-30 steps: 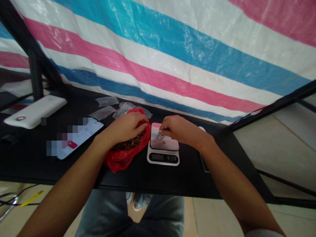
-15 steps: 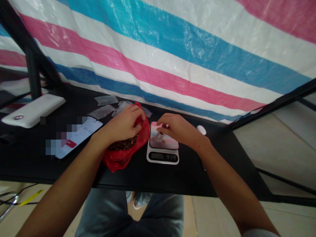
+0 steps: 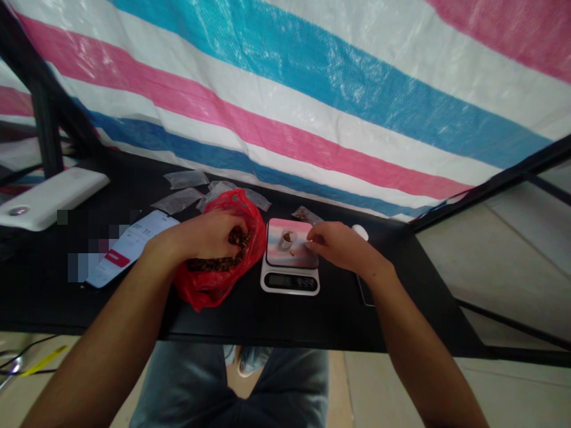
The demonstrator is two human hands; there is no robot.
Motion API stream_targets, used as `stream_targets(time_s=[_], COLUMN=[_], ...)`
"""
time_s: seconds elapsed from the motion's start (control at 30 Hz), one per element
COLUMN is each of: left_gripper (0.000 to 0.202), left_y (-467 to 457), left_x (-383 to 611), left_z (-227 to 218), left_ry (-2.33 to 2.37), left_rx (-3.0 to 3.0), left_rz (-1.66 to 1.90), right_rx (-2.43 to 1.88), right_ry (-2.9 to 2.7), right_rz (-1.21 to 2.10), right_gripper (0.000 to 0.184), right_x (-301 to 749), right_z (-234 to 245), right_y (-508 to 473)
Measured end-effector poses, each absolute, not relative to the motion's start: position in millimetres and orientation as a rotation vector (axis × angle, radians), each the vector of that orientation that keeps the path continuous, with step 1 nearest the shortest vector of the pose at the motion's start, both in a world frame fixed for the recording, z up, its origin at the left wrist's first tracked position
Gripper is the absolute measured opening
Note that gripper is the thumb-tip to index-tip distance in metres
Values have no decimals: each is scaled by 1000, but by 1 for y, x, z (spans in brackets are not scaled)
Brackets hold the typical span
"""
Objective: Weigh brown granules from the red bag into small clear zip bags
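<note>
My left hand is inside the mouth of a red plastic bag. Its thumb and fingers are apart, over small dark brown pieces heaped in the bag. To the right, a white kitchen scale carries a small clear cup with a little brown material in it. One tan piece lies loose on the scale's plate, in front of the cup. My right hand is at the plate's right edge, beside the cup, fingertips pinched together. What they hold, if anything, is too small to make out.
Several clear small bags lie behind the red bag, and a filled one lies behind the scale. A lit phone is on the left, near a white device. A white round object and a dark flat object lie on the right.
My left hand has moved down into the red bag. My right hand has drawn away from the cup to the right, uncovering it and the filled small bag behind.
</note>
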State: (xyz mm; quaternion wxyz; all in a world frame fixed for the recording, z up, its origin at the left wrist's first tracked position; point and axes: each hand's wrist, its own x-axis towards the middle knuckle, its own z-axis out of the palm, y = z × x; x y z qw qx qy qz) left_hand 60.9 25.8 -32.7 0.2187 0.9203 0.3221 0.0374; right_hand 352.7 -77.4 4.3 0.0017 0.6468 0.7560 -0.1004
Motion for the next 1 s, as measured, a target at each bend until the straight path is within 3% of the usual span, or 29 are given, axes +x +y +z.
stream_targets(time_s=[0.23, 0.47, 0.73, 1.0], left_gripper=[25, 16, 31, 20], left_y=[26, 30, 21, 28], left_x=[61, 64, 68, 66], left_z=[-34, -37, -28, -32], left_ry=[910, 909, 901, 863], left_rx=[2449, 2489, 2463, 2449], left_rz=[63, 120, 20, 1], right_rx=[2032, 2299, 2352, 2417], right_ry=[2455, 2553, 2659, 2828], right_rz=[-290, -310, -167, -211], right_gripper=[8, 6, 8, 9], right_x=[348, 324, 309, 316], right_z=[-2, -22, -45, -41], right_y=[-85, -116, -118, -120])
